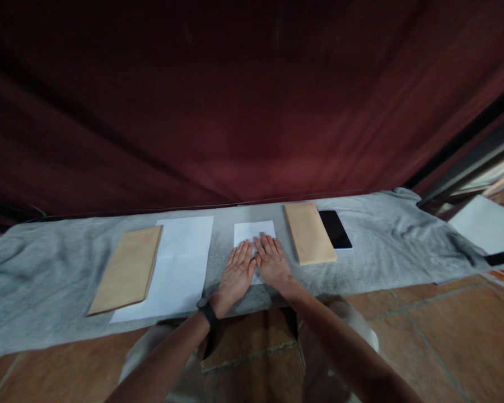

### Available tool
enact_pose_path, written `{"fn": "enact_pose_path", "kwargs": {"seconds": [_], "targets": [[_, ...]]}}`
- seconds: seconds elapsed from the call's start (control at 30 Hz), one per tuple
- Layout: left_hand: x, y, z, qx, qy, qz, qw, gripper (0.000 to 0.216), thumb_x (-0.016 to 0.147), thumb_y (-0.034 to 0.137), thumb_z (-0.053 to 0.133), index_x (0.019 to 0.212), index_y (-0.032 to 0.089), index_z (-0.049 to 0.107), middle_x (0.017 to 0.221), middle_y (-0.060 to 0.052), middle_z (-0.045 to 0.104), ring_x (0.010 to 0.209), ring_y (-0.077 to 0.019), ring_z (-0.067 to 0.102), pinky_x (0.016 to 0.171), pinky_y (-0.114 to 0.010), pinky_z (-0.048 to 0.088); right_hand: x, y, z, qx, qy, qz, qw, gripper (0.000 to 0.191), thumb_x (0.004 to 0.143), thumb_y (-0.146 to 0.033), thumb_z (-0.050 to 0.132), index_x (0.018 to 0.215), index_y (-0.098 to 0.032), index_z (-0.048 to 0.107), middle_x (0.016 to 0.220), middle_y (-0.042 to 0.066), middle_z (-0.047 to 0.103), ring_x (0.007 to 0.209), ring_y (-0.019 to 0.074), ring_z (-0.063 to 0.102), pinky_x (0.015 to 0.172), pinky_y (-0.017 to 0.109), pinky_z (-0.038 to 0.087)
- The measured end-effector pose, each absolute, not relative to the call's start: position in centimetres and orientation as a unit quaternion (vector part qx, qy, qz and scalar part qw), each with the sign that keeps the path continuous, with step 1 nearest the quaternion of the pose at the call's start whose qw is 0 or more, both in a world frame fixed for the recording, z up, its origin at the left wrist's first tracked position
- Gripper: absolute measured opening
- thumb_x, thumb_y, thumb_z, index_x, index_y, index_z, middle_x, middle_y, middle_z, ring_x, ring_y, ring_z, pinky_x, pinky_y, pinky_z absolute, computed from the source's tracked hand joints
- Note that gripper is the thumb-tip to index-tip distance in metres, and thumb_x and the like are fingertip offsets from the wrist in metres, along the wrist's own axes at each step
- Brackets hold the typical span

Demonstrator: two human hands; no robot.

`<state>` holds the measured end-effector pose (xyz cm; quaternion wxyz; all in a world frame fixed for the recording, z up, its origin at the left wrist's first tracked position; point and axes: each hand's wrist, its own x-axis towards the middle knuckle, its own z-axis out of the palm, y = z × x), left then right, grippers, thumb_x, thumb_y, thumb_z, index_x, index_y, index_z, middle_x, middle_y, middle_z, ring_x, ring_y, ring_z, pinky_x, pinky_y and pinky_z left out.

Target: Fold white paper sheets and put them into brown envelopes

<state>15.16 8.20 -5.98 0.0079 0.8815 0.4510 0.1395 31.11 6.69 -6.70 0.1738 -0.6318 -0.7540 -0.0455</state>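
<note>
Both palms press flat on a small white sheet of paper, perhaps folded, in the middle of the cloth. My left hand covers its left side with the fingers stretched out. Beside it my right hand lies flat too, its thumb close to or touching the left one. Much of the sheet is hidden beneath them. To the left, a larger white sheet with a faint crease lies partly under a brown envelope. A stack of brown envelopes sits just right of my right hand.
A grey cloth covers the long, narrow surface. A dark-screened phone rests against the right-hand stack. Dark red fabric rises behind the back edge. Tiled floor shows in front, and a white panel stands at far right.
</note>
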Motion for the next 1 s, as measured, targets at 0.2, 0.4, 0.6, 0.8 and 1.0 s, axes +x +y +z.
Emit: {"fn": "enact_pose_path", "kwargs": {"seconds": [0.2, 0.4, 0.6, 0.8, 1.0], "targets": [[15.0, 7.3, -6.1, 0.876, 0.460, 0.147, 0.016, 0.058, 0.105, 0.033, 0.030, 0.158, 0.009, 0.033, 0.163, -0.016, 0.036, 0.155, -0.0250, 0.025, 0.126, -0.048, 0.027, 31.3, 6.8, -6.9, -0.632, -0.756, -0.039, 0.166, 0.053, 0.105, -0.028, 0.038, 0.155, -0.010, 0.041, 0.162, 0.017, 0.036, 0.152, 0.0280, 0.033, 0.123, 0.048, 0.028], [14.7, 7.2, -5.6, 0.861, 0.488, 0.141, 0.027, 0.064, 0.103, 0.044, 0.037, 0.155, 0.008, 0.037, 0.164, -0.020, 0.031, 0.155, -0.0317, 0.024, 0.124, -0.052, 0.028, 32.2, 6.6, -7.2, -0.654, -0.732, -0.041, 0.188, 0.058, 0.107, -0.037, 0.037, 0.156, -0.007, 0.037, 0.161, 0.019, 0.038, 0.151, 0.0286, 0.035, 0.122, 0.050, 0.030], [14.8, 7.2, -5.4, 0.859, 0.488, 0.149, 0.045, 0.069, 0.102, 0.052, 0.038, 0.157, 0.011, 0.035, 0.165, -0.019, 0.031, 0.155, -0.0337, 0.024, 0.124, -0.054, 0.027, 33.5, 5.7, -7.0, -0.671, -0.719, -0.037, 0.176, 0.061, 0.106, -0.041, 0.040, 0.154, -0.003, 0.039, 0.160, 0.020, 0.040, 0.149, 0.0326, 0.036, 0.121, 0.049, 0.032], [14.8, 7.3, -5.3, 0.863, 0.481, 0.146, 0.045, 0.070, 0.101, 0.055, 0.040, 0.156, 0.011, 0.038, 0.166, -0.019, 0.029, 0.154, -0.0351, 0.024, 0.124, -0.053, 0.026, 34.3, 3.7, -6.7, -0.680, -0.713, -0.024, 0.170, 0.063, 0.106, -0.042, 0.041, 0.155, -0.003, 0.036, 0.160, 0.022, 0.038, 0.151, 0.0329, 0.033, 0.120, 0.051, 0.034], [14.8, 7.3, -5.4, 0.863, 0.480, 0.148, 0.048, 0.068, 0.101, 0.055, 0.041, 0.157, 0.016, 0.038, 0.166, -0.016, 0.029, 0.155, -0.0351, 0.023, 0.123, -0.055, 0.027, 34.3, 1.4, -5.6, -0.664, -0.732, -0.006, 0.149, 0.062, 0.105, -0.038, 0.042, 0.156, -0.004, 0.036, 0.162, 0.021, 0.036, 0.152, 0.0309, 0.030, 0.122, 0.050, 0.032]]}}
